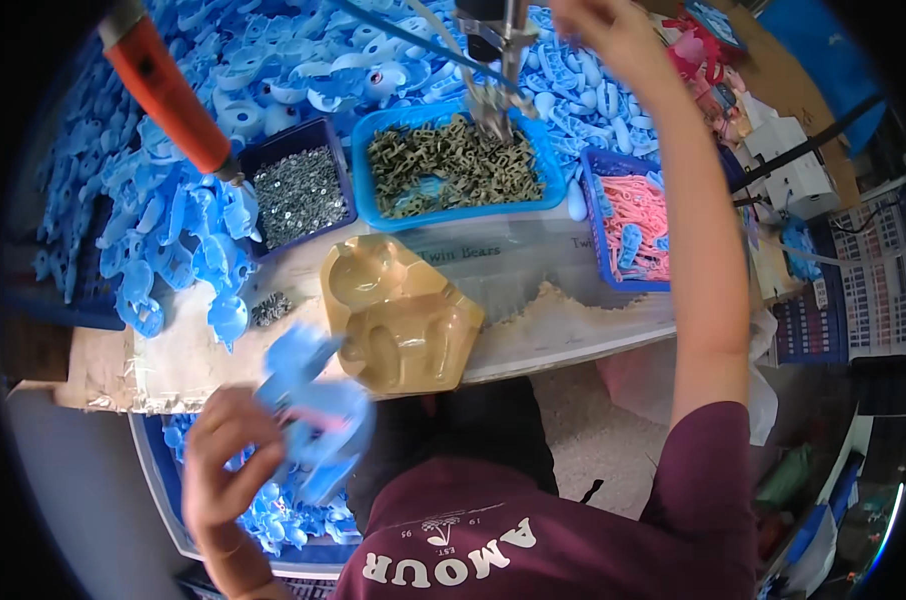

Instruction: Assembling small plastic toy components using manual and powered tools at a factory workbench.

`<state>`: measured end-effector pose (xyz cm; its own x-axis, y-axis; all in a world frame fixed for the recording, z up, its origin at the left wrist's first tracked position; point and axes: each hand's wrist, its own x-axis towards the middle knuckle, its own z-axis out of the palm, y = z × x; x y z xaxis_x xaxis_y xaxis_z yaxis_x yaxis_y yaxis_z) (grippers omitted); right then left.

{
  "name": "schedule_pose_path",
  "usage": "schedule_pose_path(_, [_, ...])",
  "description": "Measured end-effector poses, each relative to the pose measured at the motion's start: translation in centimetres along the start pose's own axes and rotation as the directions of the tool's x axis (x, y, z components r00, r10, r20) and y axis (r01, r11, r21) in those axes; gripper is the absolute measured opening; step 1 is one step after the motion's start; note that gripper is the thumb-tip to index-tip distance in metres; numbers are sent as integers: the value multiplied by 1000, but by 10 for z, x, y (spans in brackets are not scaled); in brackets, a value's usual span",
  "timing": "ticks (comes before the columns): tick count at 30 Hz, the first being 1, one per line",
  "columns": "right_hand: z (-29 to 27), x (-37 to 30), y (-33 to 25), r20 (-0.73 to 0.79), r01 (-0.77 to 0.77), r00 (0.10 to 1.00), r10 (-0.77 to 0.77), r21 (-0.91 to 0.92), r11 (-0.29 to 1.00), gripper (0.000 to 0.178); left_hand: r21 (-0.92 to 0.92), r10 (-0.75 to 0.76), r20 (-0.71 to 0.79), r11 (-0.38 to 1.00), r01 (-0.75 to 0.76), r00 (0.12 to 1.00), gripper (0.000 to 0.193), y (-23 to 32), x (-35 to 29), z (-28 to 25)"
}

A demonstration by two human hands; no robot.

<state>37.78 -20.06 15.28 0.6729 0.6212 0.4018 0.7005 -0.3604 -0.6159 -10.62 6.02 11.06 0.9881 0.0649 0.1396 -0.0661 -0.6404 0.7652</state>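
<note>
My left hand is closed on a blue plastic toy shell, smeared by motion, with something pink showing inside it. The hand is held in front of the bench's near edge, above a bin of blue parts. My right arm stretches far across the bench. At the top edge of the picture, my right hand is beside the heap of small blue parts; its fingers are blurred and partly cut off. Between my arms, a tan moulded holder with toy-shaped hollows rests at the bench edge, its hollows bare.
An orange-red power screwdriver hangs at the upper left. Trays hold screws, brownish metal pieces and pink strips. Blue shells cover the back. A metal tool head hangs above the middle tray. The bin stands below.
</note>
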Motion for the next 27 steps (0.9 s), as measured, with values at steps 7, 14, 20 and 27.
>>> schedule_pose_path(7, [45, -72, 112, -13, -73, 997, 81, -584, 809, 33, 759, -391, -231, 500, 416, 891, 44, 2, -113, -66])
schedule_pose_path(14, [52, -89, 43, 7, 45, 999, -44, -163, 986, 34, 444, -287, -3, 858, 258, 958, 49, 18, -26, -18])
schedule_pose_path(20, [101, -158, -94, 402, 179, 845, -352, 409, 895, 33, -188, -54, 28, 980, 58, 998, 86, 5, 72, 79])
schedule_pose_path(27, [93, -119, -62, 501, -393, 863, 68, 580, 714, 18, -235, -91, -191, 971, 45, 977, 50, -25, 87, 125])
